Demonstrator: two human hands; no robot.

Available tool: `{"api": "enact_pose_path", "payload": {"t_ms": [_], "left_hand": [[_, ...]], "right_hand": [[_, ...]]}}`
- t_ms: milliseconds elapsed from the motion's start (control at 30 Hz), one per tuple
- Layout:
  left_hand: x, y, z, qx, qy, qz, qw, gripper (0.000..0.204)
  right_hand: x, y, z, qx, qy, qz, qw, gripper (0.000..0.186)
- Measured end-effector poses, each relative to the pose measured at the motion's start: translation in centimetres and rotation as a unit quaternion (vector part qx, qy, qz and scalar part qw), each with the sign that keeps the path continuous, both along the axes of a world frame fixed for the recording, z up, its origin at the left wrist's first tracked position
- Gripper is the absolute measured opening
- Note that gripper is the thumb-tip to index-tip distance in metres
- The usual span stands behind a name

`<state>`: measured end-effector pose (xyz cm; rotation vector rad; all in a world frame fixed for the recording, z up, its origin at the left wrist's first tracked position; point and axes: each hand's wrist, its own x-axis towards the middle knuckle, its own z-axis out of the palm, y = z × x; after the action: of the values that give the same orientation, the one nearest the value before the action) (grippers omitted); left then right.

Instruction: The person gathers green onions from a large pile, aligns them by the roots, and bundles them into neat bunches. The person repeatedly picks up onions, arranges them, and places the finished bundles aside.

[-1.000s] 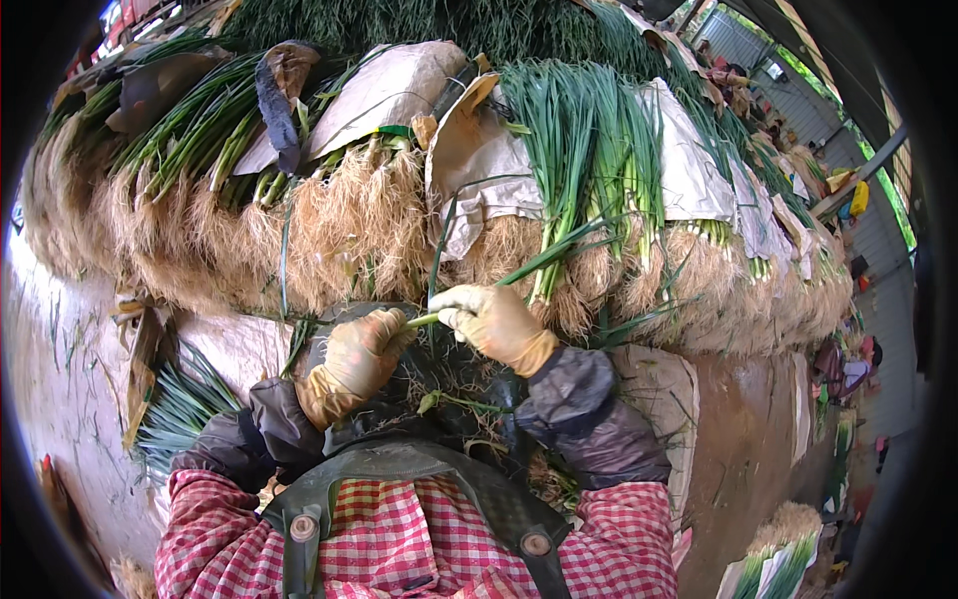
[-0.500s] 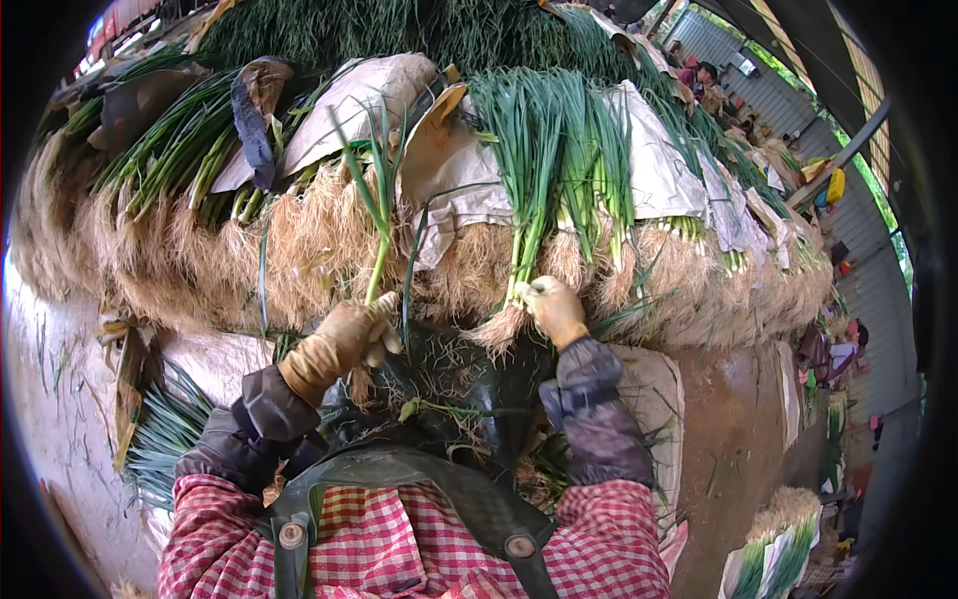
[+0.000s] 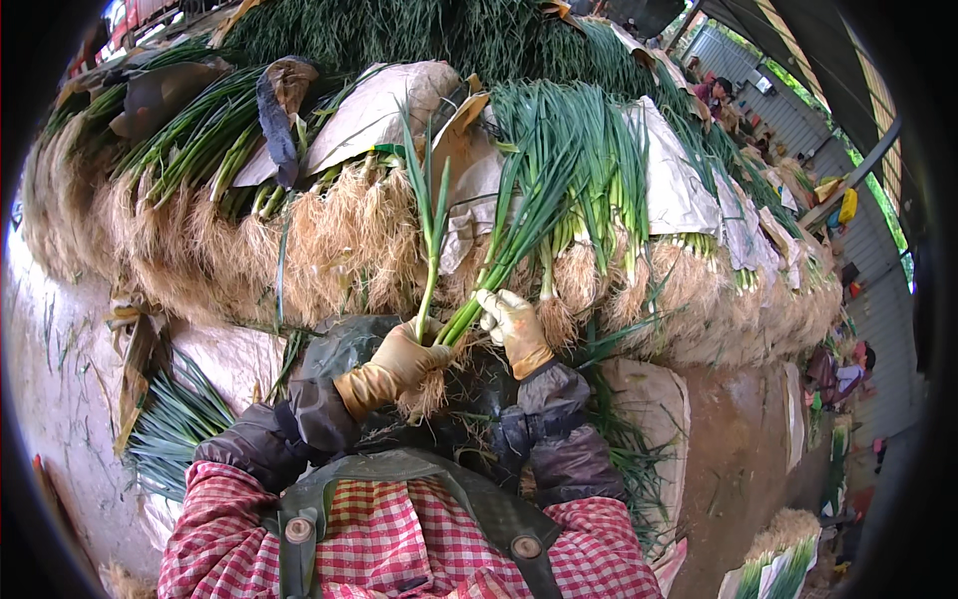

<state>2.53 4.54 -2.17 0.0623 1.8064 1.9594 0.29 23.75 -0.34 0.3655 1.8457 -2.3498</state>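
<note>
Close in front of my apron, my gloved left hand is closed round the lower ends of some green onions, their pale roots hanging below the fist. One stalk stands almost straight up from it. Several more stalks slant up and to the right out of the same grip. On these slanting stalks, low down, my gloved right hand has its bent fingers closed; part of its grip is hidden. Just behind it, more green onions lie on the pile, roots toward me.
The long pile of rooted onions curves across in front, partly under pale sheets. Cut green leaves lie at the left on pale sheeting. A rooted bundle stands at the lower right. A person is far right.
My right hand has brought its green onions leftward to my left hand, and the stalks now tilt right. My left hand has moved right and slightly down. The view has shifted a little.
</note>
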Motion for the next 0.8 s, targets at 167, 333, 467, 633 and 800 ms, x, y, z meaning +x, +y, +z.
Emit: {"api": "enact_pose_path", "payload": {"t_ms": [167, 333, 467, 633, 800], "left_hand": [[-0.2, -0.1, 0.2, 0.026, -0.035, 0.073, 0.996, 0.027], [-1.0, -0.3, -0.1, 0.105, -0.048, 0.030, 0.993, 0.026], [-1.0, 0.6, -0.5, 0.102, -0.056, -0.029, 0.993, 0.032], [-1.9, 1.1, -0.9, 0.109, -0.040, 0.100, 0.988, 0.028], [-2.9, -1.6, -1.2, 0.229, -0.159, 0.074, 0.957, 0.023]], "right_hand": [[1.1, 0.0, 0.6, 0.050, 0.042, 0.049, 0.997, 0.010], [4.3, 0.1, 0.7, -0.046, 0.119, -0.021, 0.992, 0.017], [4.9, -0.1, 0.0, 0.054, 0.211, -0.046, 0.975, 0.026], [5.3, -0.9, -0.6, -0.301, 0.055, 0.077, 0.949, 0.024], [5.5, 1.2, 0.3, -0.448, 0.094, 0.045, 0.888, 0.015]]}}
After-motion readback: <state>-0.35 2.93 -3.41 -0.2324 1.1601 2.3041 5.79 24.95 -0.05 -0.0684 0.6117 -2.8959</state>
